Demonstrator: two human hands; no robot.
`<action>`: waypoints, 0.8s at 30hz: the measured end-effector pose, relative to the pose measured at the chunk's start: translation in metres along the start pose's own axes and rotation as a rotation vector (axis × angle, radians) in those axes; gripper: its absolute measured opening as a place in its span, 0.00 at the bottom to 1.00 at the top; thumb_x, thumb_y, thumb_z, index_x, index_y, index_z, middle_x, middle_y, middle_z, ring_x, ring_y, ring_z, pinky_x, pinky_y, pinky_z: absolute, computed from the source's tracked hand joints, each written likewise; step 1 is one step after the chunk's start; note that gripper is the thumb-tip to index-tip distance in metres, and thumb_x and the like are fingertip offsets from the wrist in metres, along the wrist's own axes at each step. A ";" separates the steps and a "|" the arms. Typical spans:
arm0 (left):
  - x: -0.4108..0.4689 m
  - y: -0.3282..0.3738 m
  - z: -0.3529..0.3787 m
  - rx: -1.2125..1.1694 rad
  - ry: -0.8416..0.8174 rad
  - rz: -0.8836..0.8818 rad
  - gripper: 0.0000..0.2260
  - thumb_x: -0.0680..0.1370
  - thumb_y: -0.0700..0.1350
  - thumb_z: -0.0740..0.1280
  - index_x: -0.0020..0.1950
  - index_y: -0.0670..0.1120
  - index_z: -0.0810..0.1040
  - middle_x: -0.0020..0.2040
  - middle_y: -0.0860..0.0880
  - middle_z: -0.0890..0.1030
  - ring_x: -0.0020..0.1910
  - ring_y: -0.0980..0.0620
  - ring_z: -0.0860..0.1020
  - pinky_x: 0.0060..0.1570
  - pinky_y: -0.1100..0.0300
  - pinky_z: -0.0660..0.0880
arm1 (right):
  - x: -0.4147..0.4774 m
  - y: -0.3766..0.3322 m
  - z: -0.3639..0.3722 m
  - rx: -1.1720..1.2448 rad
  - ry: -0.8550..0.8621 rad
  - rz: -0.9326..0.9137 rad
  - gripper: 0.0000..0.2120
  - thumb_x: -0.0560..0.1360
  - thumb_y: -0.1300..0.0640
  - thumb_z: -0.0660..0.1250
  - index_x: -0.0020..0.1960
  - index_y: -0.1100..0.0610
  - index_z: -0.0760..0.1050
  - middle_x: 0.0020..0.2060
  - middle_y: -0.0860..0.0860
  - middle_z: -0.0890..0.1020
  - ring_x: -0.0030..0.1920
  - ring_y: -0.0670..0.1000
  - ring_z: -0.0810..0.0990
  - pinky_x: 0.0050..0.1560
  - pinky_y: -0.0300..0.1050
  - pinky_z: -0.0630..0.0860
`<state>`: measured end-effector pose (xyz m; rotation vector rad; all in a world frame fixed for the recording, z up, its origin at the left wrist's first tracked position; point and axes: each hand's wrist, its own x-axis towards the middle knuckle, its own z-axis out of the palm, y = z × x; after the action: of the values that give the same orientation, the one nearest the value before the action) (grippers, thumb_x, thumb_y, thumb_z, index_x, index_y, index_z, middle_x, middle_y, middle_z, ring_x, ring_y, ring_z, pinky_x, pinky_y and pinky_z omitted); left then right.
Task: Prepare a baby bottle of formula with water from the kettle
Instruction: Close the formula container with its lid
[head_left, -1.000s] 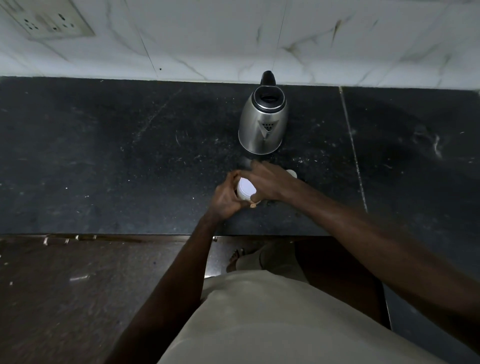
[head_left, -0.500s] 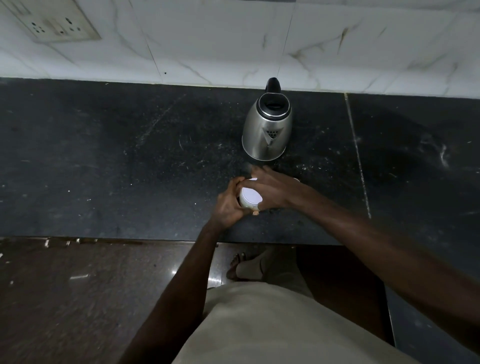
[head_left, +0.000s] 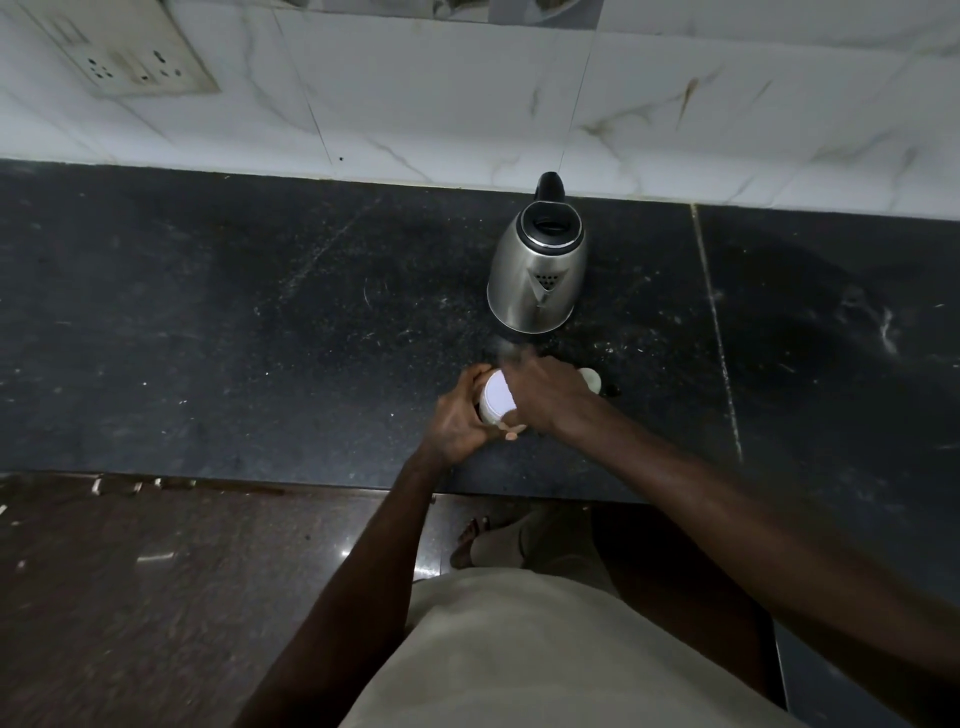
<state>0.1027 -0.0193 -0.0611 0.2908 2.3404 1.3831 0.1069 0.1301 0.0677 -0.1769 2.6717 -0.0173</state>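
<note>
Shiny steel on the kettle (head_left: 537, 280), smooth white plastic on the jar (head_left: 496, 397), matt speckled stone counter (head_left: 260, 322), glossy marble tiles (head_left: 415, 93).

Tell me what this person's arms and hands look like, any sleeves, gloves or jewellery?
The left forearm and right forearm are bare right to the frame edge; no sleeve shows. The left hand and right hand are ungloved, with no watch or bracelet at either wrist. The light is too dim to rule out rings. A pale beige garment covers the body below.
</note>
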 end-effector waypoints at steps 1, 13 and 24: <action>0.000 0.000 0.000 -0.001 0.004 -0.003 0.47 0.61 0.51 0.87 0.75 0.51 0.68 0.65 0.52 0.82 0.62 0.54 0.81 0.60 0.63 0.76 | -0.002 0.001 -0.001 0.013 -0.014 -0.044 0.32 0.74 0.48 0.76 0.74 0.52 0.69 0.67 0.58 0.76 0.62 0.60 0.81 0.50 0.50 0.74; 0.002 -0.002 0.002 -0.006 -0.002 -0.034 0.49 0.60 0.48 0.88 0.76 0.48 0.68 0.66 0.51 0.82 0.64 0.53 0.79 0.59 0.73 0.73 | -0.005 0.014 -0.006 0.083 -0.065 -0.153 0.35 0.73 0.52 0.77 0.77 0.47 0.68 0.68 0.56 0.76 0.66 0.59 0.77 0.60 0.53 0.76; 0.001 -0.004 0.001 0.013 0.006 -0.019 0.49 0.59 0.52 0.87 0.76 0.53 0.67 0.65 0.52 0.83 0.63 0.54 0.81 0.64 0.54 0.79 | 0.000 0.005 0.004 0.021 -0.029 -0.113 0.31 0.72 0.49 0.77 0.73 0.47 0.72 0.64 0.55 0.78 0.61 0.59 0.81 0.51 0.52 0.78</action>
<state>0.1020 -0.0199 -0.0652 0.2682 2.3517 1.3618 0.1078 0.1345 0.0637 -0.3182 2.6287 -0.0780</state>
